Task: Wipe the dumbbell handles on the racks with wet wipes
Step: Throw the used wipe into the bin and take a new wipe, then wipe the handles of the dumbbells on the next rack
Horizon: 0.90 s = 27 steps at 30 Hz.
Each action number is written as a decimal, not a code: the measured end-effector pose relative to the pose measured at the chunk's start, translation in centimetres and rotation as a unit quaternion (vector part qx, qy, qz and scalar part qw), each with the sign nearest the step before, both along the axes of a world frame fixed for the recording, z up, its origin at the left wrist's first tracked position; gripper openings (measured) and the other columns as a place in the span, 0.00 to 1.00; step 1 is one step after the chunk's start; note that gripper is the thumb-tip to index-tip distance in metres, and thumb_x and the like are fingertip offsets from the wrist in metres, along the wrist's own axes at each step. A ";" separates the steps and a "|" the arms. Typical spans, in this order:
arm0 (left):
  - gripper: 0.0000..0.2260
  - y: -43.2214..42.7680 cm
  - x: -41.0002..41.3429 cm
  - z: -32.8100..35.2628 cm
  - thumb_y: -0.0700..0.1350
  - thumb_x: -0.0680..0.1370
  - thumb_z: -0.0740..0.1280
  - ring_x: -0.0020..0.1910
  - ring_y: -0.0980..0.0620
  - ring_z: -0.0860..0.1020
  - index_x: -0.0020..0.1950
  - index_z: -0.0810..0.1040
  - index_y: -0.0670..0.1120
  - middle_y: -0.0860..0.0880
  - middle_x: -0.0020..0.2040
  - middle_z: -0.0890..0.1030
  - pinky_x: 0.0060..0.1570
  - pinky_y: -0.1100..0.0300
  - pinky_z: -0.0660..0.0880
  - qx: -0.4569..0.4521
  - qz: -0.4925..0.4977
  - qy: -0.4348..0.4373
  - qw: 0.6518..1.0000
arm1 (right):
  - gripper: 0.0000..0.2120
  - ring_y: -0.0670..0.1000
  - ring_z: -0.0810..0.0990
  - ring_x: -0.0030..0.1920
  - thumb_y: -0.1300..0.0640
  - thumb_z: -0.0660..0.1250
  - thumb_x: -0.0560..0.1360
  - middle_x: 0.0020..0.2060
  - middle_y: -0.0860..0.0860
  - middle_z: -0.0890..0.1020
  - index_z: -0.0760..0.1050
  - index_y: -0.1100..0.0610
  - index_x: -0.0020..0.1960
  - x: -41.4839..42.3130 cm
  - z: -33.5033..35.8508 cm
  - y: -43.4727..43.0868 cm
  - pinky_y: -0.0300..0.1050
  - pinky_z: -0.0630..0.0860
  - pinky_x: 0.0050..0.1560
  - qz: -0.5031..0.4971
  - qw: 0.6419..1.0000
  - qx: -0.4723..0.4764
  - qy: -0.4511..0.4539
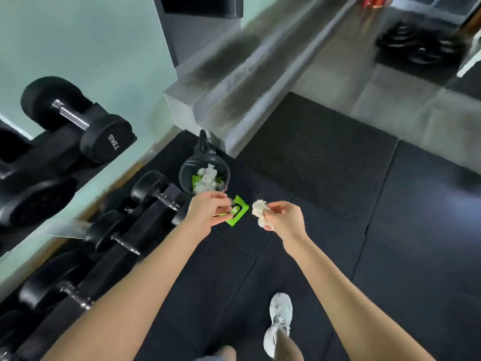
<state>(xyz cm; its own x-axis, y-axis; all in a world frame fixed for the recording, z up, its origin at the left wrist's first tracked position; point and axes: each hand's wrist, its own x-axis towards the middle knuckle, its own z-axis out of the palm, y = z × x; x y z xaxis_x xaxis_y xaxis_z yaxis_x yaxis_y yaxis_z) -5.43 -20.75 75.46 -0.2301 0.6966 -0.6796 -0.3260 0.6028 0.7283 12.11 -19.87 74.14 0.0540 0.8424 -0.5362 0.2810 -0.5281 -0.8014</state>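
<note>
My left hand [208,212] pinches the green packet [237,214], my right hand [282,217] grips a crumpled wipe [260,213]; either could miss the bin [204,175] at the mat's wall edge.

Landmark: your bin [203,175], on the floor mat [312,157] at the foot of the concrete step [229,100].
In the bin: used wipes [207,178].
Left of the bin: dumbbell rack [78,204].
Just before the bin: your wipe packet [237,213], your crumpled wipe [260,212] to its right.
Far behind-right of the bin: weight plates [421,48].
</note>
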 end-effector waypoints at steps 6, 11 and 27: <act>0.04 8.9 -1.3 -5.9 0.34 0.77 0.65 0.41 0.47 0.80 0.48 0.77 0.41 0.43 0.42 0.80 0.43 0.51 0.81 -0.037 0.154 0.036 0.987 | 0.04 0.49 0.77 0.30 0.61 0.68 0.72 0.34 0.54 0.82 0.81 0.59 0.40 -1.8 -7.2 13.8 0.37 0.76 0.31 0.078 0.995 -0.059 -0.004; 0.04 14.2 -4.7 -12.5 0.36 0.77 0.65 0.42 0.48 0.80 0.47 0.78 0.43 0.43 0.44 0.81 0.41 0.52 0.80 -0.074 0.213 0.076 0.971 | 0.04 0.53 0.75 0.34 0.63 0.68 0.71 0.32 0.55 0.76 0.79 0.64 0.41 -7.0 -14.3 22.6 0.44 0.75 0.36 0.116 0.987 -0.106 -0.023; 0.06 29.2 -12.2 -35.5 0.36 0.77 0.65 0.35 0.52 0.79 0.44 0.77 0.46 0.45 0.39 0.81 0.40 0.54 0.80 -0.139 0.290 0.092 0.942 | 0.16 0.53 0.80 0.44 0.58 0.66 0.76 0.52 0.56 0.80 0.75 0.60 0.63 -22.1 -40.2 38.8 0.41 0.80 0.35 0.240 0.948 -0.208 -0.022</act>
<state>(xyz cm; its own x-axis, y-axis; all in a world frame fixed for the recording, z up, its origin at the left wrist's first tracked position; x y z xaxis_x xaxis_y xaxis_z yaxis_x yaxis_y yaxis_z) -17.65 8.44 39.94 -0.6496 0.2179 -0.7284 -0.5425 0.5384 0.6449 -9.97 18.94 33.93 -0.2517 0.4913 -0.8339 0.5979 -0.5986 -0.5331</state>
